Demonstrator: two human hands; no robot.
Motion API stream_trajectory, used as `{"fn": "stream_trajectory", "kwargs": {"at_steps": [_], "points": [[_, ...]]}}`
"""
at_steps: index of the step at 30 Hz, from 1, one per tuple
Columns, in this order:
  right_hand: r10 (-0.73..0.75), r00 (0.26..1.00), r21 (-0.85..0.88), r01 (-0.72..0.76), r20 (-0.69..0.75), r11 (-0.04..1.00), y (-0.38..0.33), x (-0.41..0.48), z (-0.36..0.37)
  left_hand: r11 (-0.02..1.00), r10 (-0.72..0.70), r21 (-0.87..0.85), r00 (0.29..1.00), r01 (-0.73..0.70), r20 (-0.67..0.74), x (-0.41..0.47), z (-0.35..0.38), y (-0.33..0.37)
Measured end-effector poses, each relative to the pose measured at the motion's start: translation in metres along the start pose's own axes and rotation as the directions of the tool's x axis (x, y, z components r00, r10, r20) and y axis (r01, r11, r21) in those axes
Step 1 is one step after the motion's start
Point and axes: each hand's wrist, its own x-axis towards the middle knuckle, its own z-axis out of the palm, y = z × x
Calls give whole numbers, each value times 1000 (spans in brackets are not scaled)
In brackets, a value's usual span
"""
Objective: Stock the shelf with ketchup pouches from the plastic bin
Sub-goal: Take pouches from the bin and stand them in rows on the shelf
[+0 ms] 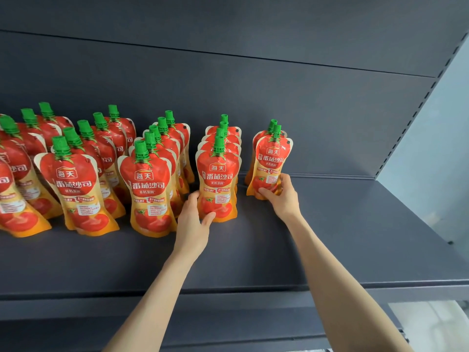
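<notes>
Red and orange ketchup pouches with green caps stand upright in rows on a dark grey shelf [355, 237]. My left hand [194, 219] grips the base of the front pouch [217, 174] of a row of several. My right hand [281, 196] holds the bottom of the front pouch [272, 158] in the rightmost row, with one more pouch [272, 124] behind it. Both held pouches rest on the shelf. The plastic bin is out of view.
Several more rows of pouches [149, 186] fill the shelf to the left. The shelf's dark back panel [279, 97] rises behind them. A slotted upright [418, 102] bounds the right side, with bare shelf between it and the rightmost row. A lower shelf edge [228, 311] shows below.
</notes>
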Motion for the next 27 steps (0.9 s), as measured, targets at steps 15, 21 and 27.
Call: {"fn": "stream_trajectory", "kwargs": {"at_steps": [15, 21, 27], "points": [[58, 995, -129, -68, -82, 989, 7, -18, -1, 998, -49, 25, 999, 50, -22, -20, -5, 6], [7, 979, 28, -1, -205, 1000, -1, -90, -29, 992, 122, -29, 992, -122, 4, -66, 0, 21], [-6, 932, 62, 31, -363, 998, 13, -175, -83, 951, 296, -132, 945, -279, 137, -101, 27, 56]]}}
